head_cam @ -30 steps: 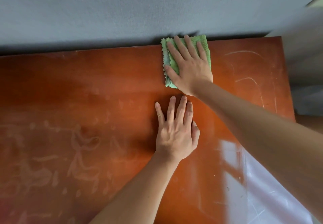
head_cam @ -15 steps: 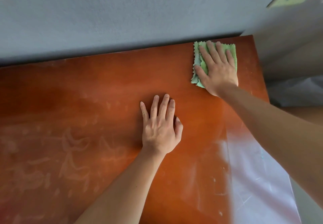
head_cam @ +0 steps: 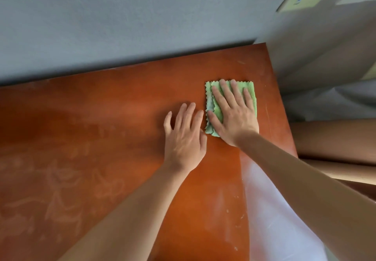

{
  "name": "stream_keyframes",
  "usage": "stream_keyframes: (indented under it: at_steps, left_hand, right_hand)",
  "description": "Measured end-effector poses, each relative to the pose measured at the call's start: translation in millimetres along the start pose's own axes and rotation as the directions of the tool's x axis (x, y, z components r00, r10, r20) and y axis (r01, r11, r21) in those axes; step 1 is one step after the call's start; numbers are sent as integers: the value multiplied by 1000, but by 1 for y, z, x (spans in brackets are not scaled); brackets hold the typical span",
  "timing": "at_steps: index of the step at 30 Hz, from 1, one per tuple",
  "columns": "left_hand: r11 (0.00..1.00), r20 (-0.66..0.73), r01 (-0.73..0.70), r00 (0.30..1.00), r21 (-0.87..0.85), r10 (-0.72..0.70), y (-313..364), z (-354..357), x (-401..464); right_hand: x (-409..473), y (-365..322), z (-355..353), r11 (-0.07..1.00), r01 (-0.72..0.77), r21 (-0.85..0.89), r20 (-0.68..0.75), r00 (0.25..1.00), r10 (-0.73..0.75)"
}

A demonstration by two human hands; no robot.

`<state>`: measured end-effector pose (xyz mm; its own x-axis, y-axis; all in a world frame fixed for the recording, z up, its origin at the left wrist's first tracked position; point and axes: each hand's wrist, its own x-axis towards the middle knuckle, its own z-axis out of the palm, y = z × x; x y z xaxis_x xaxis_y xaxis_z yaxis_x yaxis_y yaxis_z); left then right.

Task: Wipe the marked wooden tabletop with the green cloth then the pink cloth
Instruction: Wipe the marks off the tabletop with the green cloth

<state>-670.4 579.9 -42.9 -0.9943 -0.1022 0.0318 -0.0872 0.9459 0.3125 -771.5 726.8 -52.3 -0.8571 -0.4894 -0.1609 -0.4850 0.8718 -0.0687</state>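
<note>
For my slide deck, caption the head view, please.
Right hand presses a green cloth flat on the marked wooden tabletop; left hand rests beside it.

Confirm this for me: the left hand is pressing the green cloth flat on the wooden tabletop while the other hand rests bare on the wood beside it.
Not quite: the hands are swapped. The head view shows the right hand pressing the green cloth flat on the wooden tabletop, while the left hand rests bare on the wood beside it.
</note>
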Motion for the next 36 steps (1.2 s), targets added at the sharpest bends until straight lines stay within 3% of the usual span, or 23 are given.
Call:
stream_keyframes:
  at_steps: [6,16,21,25,36]
  left_hand:
    - [983,52,186,981,7,-186,38,21,10]
    - [978,12,177,984,114,-179,43,26,12]
    - [974,-2,170,985,146,-172,42,25,10]
    - [975,-24,165,986,148,-163,44,25,11]
    - [976,-48,172,985,136,-167,41,31,8]
  right_hand:
    - [42,27,-8,999,-35,-23,13,999,36]
    - [89,40,-21,996,-82,-18,-1,997,82]
    - [94,19,-20,994,98,-46,17,995,-97]
    - [97,16,-21,991,130,-22,10,991,-130]
    - [90,98,-28,995,97,-22,51,994,-96]
